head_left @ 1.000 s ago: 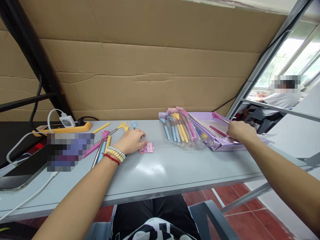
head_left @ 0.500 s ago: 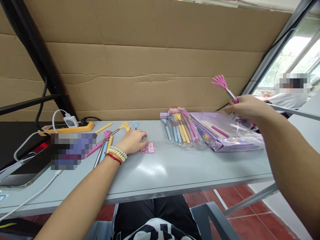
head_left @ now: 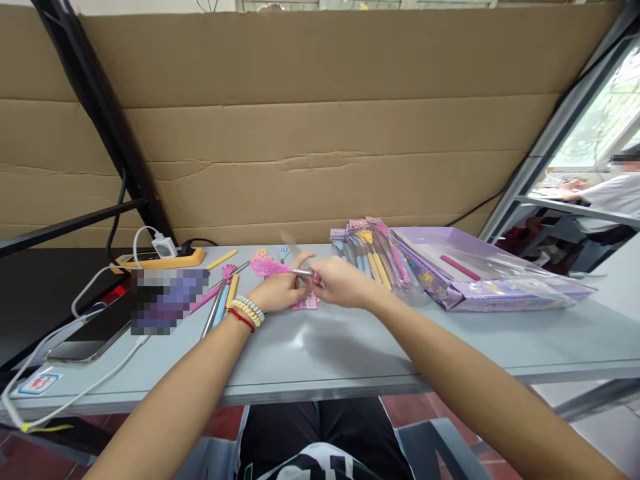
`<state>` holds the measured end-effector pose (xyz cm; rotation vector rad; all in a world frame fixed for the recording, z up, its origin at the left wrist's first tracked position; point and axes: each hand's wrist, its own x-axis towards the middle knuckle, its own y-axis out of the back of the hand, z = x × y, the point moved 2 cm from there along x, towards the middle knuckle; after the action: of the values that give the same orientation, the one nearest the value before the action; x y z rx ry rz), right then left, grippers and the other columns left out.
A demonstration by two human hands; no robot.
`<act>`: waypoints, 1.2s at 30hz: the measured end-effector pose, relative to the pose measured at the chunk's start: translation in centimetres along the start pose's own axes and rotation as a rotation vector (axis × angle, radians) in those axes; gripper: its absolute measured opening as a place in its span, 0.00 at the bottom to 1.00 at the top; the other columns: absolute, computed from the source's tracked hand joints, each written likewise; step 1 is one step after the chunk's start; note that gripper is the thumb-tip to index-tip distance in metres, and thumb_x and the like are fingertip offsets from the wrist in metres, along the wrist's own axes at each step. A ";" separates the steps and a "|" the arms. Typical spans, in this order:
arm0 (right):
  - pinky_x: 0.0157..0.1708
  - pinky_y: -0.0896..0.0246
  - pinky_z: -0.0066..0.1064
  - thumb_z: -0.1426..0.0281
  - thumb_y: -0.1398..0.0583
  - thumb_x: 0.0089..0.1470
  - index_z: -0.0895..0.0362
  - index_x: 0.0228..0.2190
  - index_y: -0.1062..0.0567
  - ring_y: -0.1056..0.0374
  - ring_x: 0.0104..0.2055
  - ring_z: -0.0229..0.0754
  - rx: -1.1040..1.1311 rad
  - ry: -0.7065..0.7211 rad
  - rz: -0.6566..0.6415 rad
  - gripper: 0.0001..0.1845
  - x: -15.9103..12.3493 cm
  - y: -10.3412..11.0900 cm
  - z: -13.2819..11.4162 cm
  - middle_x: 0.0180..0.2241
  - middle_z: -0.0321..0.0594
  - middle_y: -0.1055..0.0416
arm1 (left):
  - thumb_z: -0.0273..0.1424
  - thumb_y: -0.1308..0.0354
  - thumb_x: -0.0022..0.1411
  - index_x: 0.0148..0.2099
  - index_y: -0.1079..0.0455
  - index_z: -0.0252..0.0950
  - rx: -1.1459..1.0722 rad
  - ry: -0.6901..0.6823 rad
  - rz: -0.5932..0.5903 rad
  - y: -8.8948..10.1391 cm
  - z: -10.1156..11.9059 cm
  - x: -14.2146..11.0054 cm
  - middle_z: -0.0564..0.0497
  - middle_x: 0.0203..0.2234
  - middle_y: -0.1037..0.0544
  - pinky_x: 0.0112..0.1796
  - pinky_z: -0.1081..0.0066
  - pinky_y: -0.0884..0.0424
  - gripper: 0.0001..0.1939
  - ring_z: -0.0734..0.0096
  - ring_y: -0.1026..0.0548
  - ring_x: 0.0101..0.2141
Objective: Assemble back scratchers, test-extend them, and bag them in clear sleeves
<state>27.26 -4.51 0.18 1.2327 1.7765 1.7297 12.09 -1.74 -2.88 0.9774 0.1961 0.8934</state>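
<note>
My right hand [head_left: 343, 283] is closed on a back scratcher [head_left: 267, 267] with a pink hand-shaped head and a short metal shaft. The pink head points left and lies above the back of my left hand [head_left: 277, 290]. That hand rests low over the table, thumb and forefinger apart by the scratcher's shaft; its other fingers are hidden. Small pink printed cards [head_left: 307, 302] lie under the fingers. Left of my wrist lie loose scratchers and handles, among them a pink scratcher [head_left: 229, 271], a yellow handle [head_left: 233, 291] and a blue scratcher head [head_left: 283, 252].
Bagged scratchers [head_left: 379, 257] in clear plastic lie right of my hands. Beside them sits a purple box [head_left: 450, 297] with plastic film and a pink stick [head_left: 460, 267]. Phone [head_left: 87, 333], white cables and yellow power strip [head_left: 195, 257] occupy the left. Cardboard [head_left: 320, 133] walls the back; a person sits far right.
My right hand lifted the pink back scratcher from the purple box and carried it left to my left hand. My left hand stayed near the cards, its forefinger now raised. The view shifted slightly.
</note>
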 end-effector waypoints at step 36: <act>0.17 0.52 0.24 0.74 0.41 0.32 0.54 0.24 0.44 0.43 0.18 0.30 1.083 -0.476 0.256 0.16 -0.4 -3.5 4.2 0.21 0.30 0.35 | 0.32 0.40 0.54 0.49 0.44 0.36 -0.816 0.585 0.386 -0.1 -1.5 1.3 0.50 0.29 0.25 0.22 0.71 0.31 0.23 0.73 0.27 0.20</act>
<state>29.63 -1.76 -3.94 2.1005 2.3203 0.3407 12.20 0.08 -3.51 -0.0316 0.1138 1.4462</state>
